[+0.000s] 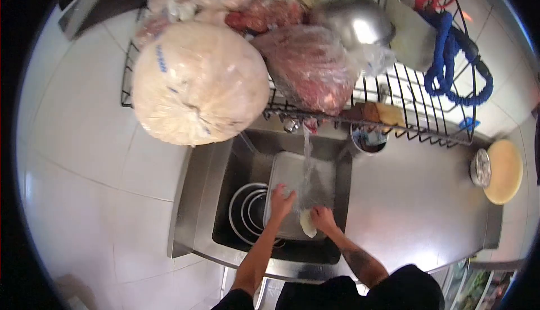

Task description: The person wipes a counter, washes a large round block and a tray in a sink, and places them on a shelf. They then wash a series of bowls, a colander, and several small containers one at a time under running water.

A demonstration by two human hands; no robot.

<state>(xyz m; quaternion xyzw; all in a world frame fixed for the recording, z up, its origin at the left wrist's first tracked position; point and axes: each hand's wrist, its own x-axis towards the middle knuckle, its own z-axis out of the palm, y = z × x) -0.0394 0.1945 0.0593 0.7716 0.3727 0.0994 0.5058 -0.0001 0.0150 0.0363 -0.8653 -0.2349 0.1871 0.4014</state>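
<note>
A shallow rectangular tray (279, 166) lies in the steel sink (221, 220), with water (307, 152) running down onto it from above. My left hand (281, 202) is over the tray's left part, thumb and fingers apart. Closed at the tray's lower right, my right hand (323, 219) grips the edge of a pale, soft-looking flat piece (307, 224); its kind I cannot tell. Left of the tray, several round metal rims (236, 214) show nested in the basin, partly behind my left forearm.
Above the sink hangs a black wire rack (413, 93) loaded with a big cream-coloured bag (199, 85), bagged red contents (309, 65), a metal bowl (354, 22) and blue cord (447, 57). A steel counter (413, 197) extends right, with a yellow round basin (503, 172) and small metal bowl (480, 168). A container (369, 141) stands behind the sink.
</note>
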